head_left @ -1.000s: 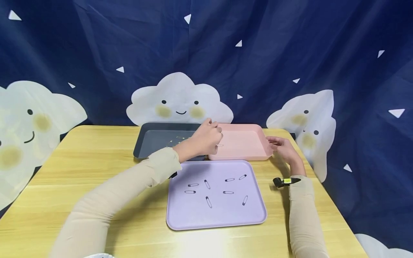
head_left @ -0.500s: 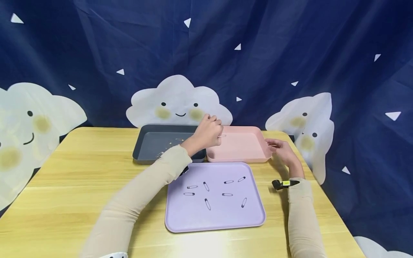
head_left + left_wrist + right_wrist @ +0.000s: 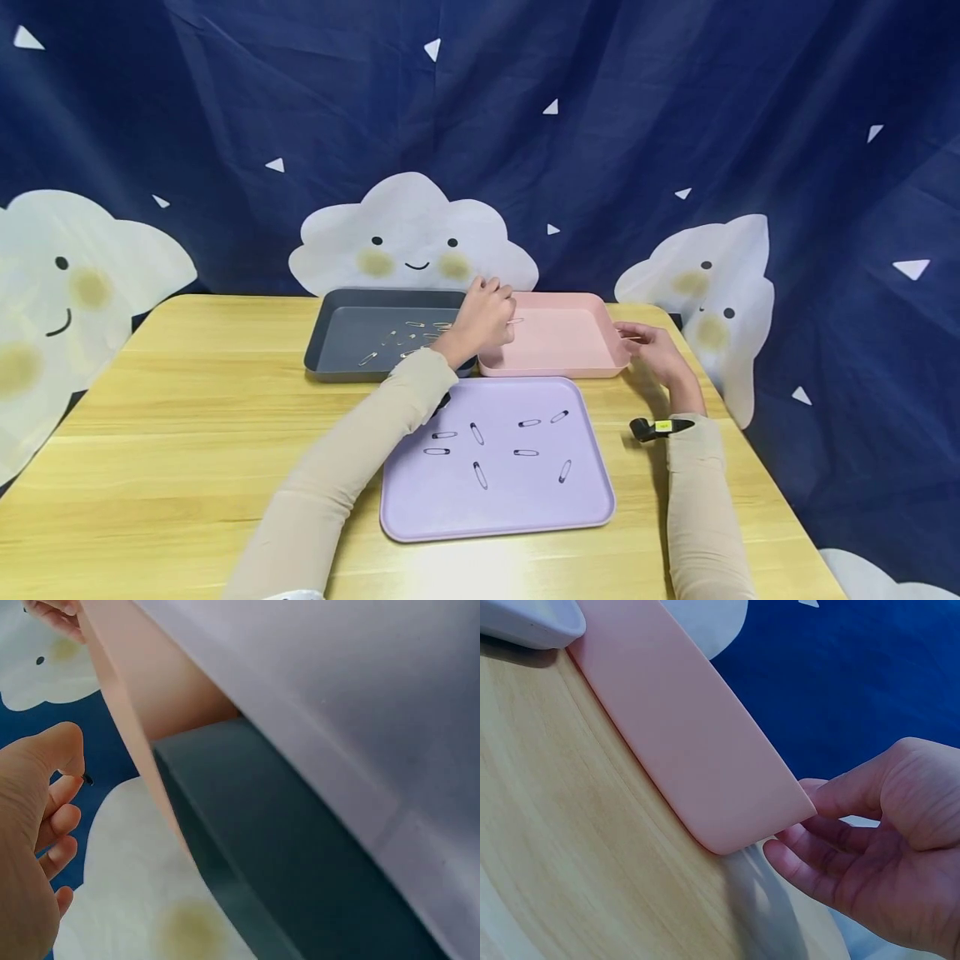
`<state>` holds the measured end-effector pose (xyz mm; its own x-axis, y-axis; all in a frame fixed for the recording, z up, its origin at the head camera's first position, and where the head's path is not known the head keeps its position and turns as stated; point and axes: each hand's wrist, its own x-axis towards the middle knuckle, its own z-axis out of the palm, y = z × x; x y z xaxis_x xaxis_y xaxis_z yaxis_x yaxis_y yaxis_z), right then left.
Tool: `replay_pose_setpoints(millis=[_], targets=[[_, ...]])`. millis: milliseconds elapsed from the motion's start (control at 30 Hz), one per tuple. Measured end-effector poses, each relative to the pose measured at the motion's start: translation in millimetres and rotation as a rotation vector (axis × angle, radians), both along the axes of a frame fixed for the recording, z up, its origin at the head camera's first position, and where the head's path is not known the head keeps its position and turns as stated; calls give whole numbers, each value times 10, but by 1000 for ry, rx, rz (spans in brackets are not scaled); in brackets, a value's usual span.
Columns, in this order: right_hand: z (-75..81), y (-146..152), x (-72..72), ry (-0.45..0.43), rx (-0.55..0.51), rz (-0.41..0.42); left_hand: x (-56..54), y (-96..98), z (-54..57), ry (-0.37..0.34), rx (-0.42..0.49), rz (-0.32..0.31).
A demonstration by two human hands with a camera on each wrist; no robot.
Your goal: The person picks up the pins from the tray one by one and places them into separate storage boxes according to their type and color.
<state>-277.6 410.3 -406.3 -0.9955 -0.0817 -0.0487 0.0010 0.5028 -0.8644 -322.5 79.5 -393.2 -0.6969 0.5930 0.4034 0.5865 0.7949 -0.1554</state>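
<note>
In the head view my left hand [image 3: 483,318] is over the place where the dark grey tray [image 3: 341,333] and the pink tray [image 3: 570,371] meet. Its thumb and finger pinch a safety pin [image 3: 515,320], which overlaps the pink tray's left part. The pin's black end [image 3: 88,780] shows at the fingertips in the left wrist view. At the pink tray's right side, my right hand [image 3: 660,354] grips the rim, thumb above and fingers below in the right wrist view. Gold-coloured safety pins [image 3: 415,323] lie in the grey tray, some partly behind my left hand.
A lilac tray [image 3: 495,517] stands in front of the other two, with several black-ended safety pins [image 3: 480,475] spread on it. All three trays are on a wooden table [image 3: 187,467]. A dark blue cloth [image 3: 637,125] with clouds hangs behind the table.
My left hand and its pin have shifted slightly back, and the left forearm has swung right, uncovering more gold-coloured pins in the grey tray. My right hand keeps its grip on the pink tray.
</note>
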Motion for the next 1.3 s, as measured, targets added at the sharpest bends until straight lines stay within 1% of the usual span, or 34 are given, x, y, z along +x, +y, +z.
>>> replay_pose_setpoints(millis=[33,100,300,400,600,700,1000,1167,1300], targets=[[18,-12,10,-1,-1,0,-10,1,-13,-7,-6,11],[3,-4,-2,-3,0,-2,-29,2,-41,-19,-25,33],[-188,106,-114,6,-3,-11,-71,6,-127,-24,-64,81],[-230,129,-134,15,1,-11,-81,6,-149,-44,-77,101],[-236,124,-135,15,3,-14,-95,-4,-176,-123,-113,152],[-238,122,-137,21,5,-18,-100,-11,-184,-153,-117,166],[-240,118,-136,8,-5,-28,-132,-20,-239,-171,-147,197],[-247,121,-144,4,0,-26,-139,-26,-240,-195,-132,207],[-256,127,-151,2,-3,-25,-140,-39,-237,-203,-119,202]])
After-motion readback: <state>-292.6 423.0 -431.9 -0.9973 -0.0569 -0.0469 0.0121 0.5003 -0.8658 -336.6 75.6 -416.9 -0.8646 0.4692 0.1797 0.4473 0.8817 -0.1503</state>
